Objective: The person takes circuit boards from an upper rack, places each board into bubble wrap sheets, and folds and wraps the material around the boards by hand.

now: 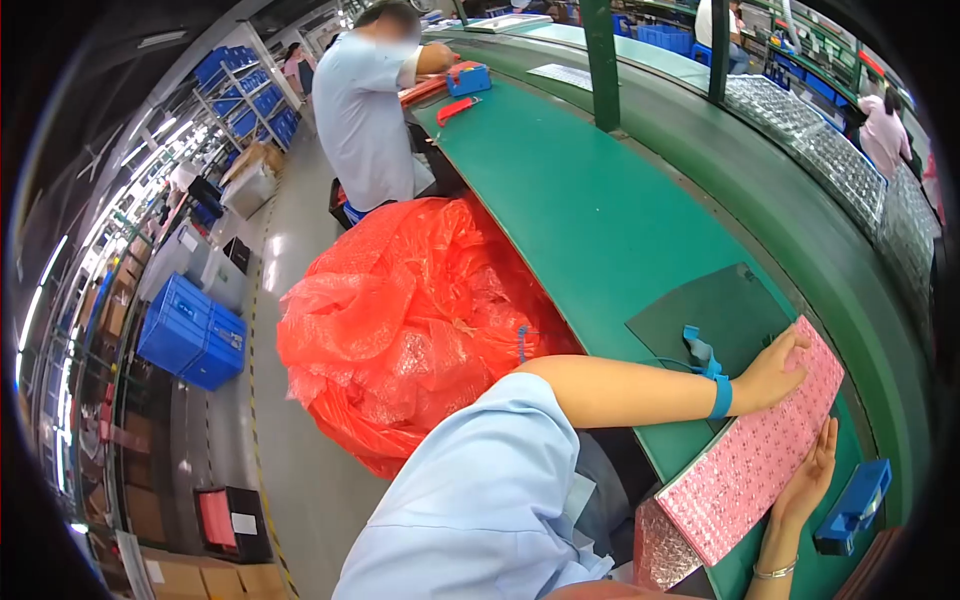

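A long strip of pink bubble wrap (750,450) lies slantwise over the near end of the green workbench, with a crumpled fold hanging at its lower end. My left hand (768,378), wearing a blue wrist strap (721,397), rests on its upper part with fingers bent against the wrap. Along the strip's right edge, my right hand (810,472) touches it with fingers stretched out; a bracelet (776,571) circles that wrist. Whether anything is inside the wrap cannot be seen. A dark mat (715,312) lies partly under my left hand.
A blue tape dispenser (853,507) stands right of my right hand. Large red plastic bags of wrap (400,320) bulge beside the bench (570,200). A co-worker (365,110) sits farther along, near another blue dispenser (468,78). A conveyor (740,200) runs along the far side.
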Demonstrator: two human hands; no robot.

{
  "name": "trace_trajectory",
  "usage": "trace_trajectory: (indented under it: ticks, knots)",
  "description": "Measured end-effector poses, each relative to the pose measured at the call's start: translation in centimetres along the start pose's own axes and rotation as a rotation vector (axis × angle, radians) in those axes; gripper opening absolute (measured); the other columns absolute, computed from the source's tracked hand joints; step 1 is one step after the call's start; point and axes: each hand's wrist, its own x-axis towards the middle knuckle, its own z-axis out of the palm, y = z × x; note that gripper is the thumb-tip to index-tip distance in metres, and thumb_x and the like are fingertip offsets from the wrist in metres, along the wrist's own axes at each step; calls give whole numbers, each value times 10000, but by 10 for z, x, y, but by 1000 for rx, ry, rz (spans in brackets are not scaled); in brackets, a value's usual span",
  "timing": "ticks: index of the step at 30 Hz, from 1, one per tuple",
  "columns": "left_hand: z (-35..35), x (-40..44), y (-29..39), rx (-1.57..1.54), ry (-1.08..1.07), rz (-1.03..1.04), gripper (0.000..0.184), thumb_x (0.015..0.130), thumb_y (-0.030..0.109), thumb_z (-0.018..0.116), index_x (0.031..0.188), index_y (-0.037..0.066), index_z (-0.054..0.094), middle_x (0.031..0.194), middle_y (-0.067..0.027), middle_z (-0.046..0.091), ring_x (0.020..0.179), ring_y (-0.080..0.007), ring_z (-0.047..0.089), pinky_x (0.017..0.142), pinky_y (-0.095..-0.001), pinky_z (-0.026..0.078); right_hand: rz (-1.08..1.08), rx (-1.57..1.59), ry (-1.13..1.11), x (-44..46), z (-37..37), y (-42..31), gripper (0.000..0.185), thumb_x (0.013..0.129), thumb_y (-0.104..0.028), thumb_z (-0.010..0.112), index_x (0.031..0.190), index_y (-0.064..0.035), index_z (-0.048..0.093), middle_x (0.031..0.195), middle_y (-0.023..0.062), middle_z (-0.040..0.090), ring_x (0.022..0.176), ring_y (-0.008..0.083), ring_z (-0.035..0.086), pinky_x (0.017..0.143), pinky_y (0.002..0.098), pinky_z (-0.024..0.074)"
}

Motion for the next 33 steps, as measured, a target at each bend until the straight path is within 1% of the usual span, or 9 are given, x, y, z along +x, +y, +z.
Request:
trace_trajectory:
  ticks: [4, 5, 9, 15, 19, 25, 29, 33]
  knots:
    - [-1, 1, -4, 96, 8, 108, 379, 820, 90, 494, 1191, 52, 426, 1316, -142, 372, 1271, -280, 317, 1043, -357, 263, 58, -93, -59, -4, 16, -4, 479, 869, -134, 363, 1328, 1, 338, 1324, 113, 392, 1236, 204, 354, 1049, 305, 257]
    - [-1, 2, -2, 90, -10, 112, 379, 820, 90, 494, 1191, 52, 426, 1316, -142, 372, 1271, -280, 317, 1043, -357, 263, 45, -93, -45, -3, 18, -5, 479, 869, -134, 363, 1328, 1, 338, 1324, 113, 392, 1236, 204, 354, 1049, 305, 257]
    - [-4, -3, 4, 62, 33, 82, 368, 819, 74, 495, 1183, 58, 437, 1340, -145, 355, 1319, -265, 257, 1053, -358, 237, 39, -115, -7, -5, 21, -6, 474, 855, -112, 368, 1317, -9, 358, 1311, 113, 405, 1225, 204, 364, 1041, 306, 269]
    - [-5, -7, 10, 8, -23, 78, 339, 846, 80, 479, 1182, 63, 444, 1357, -146, 338, 1348, -264, 199, 1068, -358, 204, 29, -126, 20, -7, 21, -5, 466, 845, -96, 376, 1302, -4, 377, 1308, 110, 407, 1220, 199, 364, 1045, 309, 258]
    - [-8, -3, 9, -34, -32, 86, 320, 880, 102, 455, 1198, 65, 444, 1367, -131, 331, 1355, -262, 174, 1073, -351, 188, -3, -272, -2, -7, 25, -7, 457, 845, -92, 378, 1293, -2, 384, 1313, 107, 403, 1223, 199, 355, 1059, 317, 232]
    - [-9, -4, 16, -99, -61, 103, 318, 901, 125, 440, 1214, 70, 441, 1357, -112, 345, 1361, -263, 150, 1079, -357, 174, -19, -262, 26, -8, 23, -7, 434, 859, -98, 374, 1281, -2, 391, 1315, 107, 401, 1238, 201, 338, 1072, 325, 205]
    - [-11, -8, 23, 75, -106, 53, 328, 898, 131, 445, 1221, 69, 438, 1351, -100, 354, 1362, -269, 140, 1079, -369, 174, -8, -166, 16, -8, 27, -7, 410, 877, -114, 366, 1271, -6, 399, 1316, 107, 401, 1245, 203, 332, 1074, 332, 200]
    - [-10, -9, 23, 96, -92, 55, 331, 893, 132, 453, 1218, 68, 439, 1350, -104, 354, 1362, -276, 136, 1080, -376, 171, 1, -144, 16, -6, 25, -6, 397, 896, -142, 361, 1266, -3, 401, 1308, 107, 408, 1247, 201, 331, 1074, 332, 203]
